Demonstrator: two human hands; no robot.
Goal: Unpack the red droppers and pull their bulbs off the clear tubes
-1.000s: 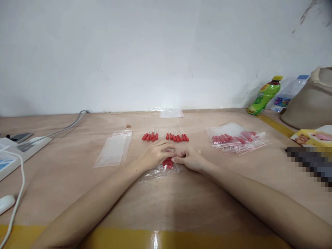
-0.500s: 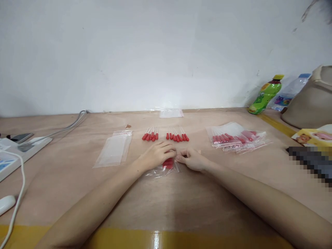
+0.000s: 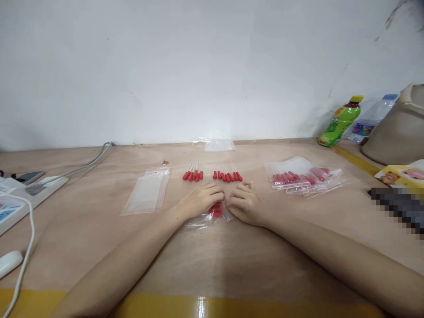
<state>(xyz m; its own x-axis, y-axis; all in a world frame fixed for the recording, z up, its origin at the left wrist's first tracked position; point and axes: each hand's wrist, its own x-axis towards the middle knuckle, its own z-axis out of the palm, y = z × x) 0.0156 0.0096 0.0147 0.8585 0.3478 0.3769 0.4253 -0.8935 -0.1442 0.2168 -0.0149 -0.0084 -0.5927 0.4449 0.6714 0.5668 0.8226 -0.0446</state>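
Note:
A clear zip bag (image 3: 198, 223) lies flat before me, with red rubber bulbs (image 3: 215, 210) showing inside it. My left hand (image 3: 203, 199) rests on its upper side, fingers bent round and closed over the plastic. At the bag's right end, my right hand (image 3: 245, 204) is closed with curled fingers on the plastic edge; its fingertips are partly hidden. Just beyond my hands lie two groups of droppers with red bulbs and thin clear stems, a left group (image 3: 193, 176) and a right group (image 3: 228, 176), bulbs toward me.
Flat clear bags (image 3: 145, 192) lie to the left, another bag (image 3: 219, 145) by the wall. Filled bags (image 3: 301, 176) overlap at right. Farther right stand a green bottle (image 3: 341, 123), a clear bottle (image 3: 371, 121) and a beige bag (image 3: 394, 132). A power strip (image 3: 49, 187) with cables sits left.
My right hand has turned and its fingers have curled further in at the bag's right end. My left hand stays on the bag. The view has shifted slightly.

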